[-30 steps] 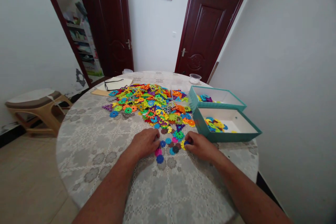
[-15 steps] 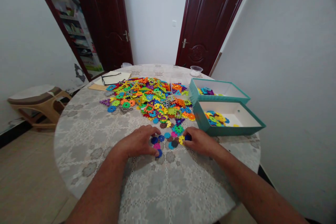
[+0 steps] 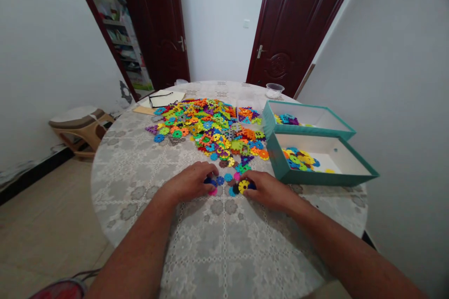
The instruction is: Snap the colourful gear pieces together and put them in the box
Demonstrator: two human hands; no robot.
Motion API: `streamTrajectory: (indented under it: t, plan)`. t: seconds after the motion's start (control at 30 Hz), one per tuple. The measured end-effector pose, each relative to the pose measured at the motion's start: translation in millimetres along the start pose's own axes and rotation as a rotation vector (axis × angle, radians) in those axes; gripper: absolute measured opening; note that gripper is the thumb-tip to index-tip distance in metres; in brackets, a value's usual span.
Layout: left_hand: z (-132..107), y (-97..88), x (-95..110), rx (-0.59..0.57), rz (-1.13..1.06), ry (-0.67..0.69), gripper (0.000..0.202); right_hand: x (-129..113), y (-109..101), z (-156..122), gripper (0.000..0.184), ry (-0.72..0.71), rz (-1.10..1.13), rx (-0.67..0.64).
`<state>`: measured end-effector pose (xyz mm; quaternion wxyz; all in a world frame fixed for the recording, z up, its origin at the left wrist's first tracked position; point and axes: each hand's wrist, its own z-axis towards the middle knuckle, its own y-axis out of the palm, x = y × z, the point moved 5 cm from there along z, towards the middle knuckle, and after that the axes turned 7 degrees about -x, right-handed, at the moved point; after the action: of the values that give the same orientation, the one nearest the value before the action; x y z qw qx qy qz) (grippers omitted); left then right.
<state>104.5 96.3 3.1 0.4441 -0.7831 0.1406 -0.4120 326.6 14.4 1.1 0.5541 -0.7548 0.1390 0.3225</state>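
Note:
Both my hands rest on a round table covered with a lace-pattern cloth (image 3: 217,243). My left hand (image 3: 189,182) curls its fingers around a dark blue and a pink snowflake disc (image 3: 212,191). My right hand (image 3: 268,190) pinches a yellow disc (image 3: 243,186) joined to a dark blue one. A few loose discs (image 3: 224,178) lie between the two hands. Behind them spreads a big pile of many-coloured plastic discs (image 3: 206,128).
Two teal boxes stand at the right, the near one (image 3: 301,178) and the far one (image 3: 308,114), each holding some discs. Glasses on paper (image 3: 159,99) and a small clear bowl (image 3: 274,88) lie at the far edge. A low stool (image 3: 80,124) stands left of the table.
My left hand has pulled the blue and pink discs in under its fingers. My right hand has picked up the yellow disc. The view has shifted left and tilted down.

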Motion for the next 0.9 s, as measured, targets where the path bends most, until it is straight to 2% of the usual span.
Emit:
streamTrajectory:
  t: [0.17,0.4,0.53,0.6,0.73,0.9]
  plan:
    - [-1.4,-2.8,-6.6,-0.013,-0.056,-0.032,0.048,-0.1,-1.9,11.0,0.02,-0.031,-0.083,-0.051]
    - [-3.6,-9.5,-7.9,-0.024,-0.116,-0.051,0.05,4.4,4.1,4.2,0.009,0.029,0.018,-0.054]
    - [-5.6,-13.0,-11.2,0.014,-0.188,-0.021,0.04,0.8,18.8,0.9,0.041,-0.039,0.104,-0.067]
    - [-6.0,-12.9,-16.4,0.047,-0.219,-0.026,0.04,-3.2,27.3,2.7,0.048,-0.07,0.063,-0.096]
    - [-5.5,-10.5,-24.7,0.079,-0.276,-0.044,0.044,-10.0,35.7,8.3,0.038,-0.065,-0.054,-0.113]
    - [-5.1,-10.8,-25.8,0.063,-0.31,-0.063,0.044,-15.1,30.5,8.1,0.023,-0.05,-0.048,-0.074]
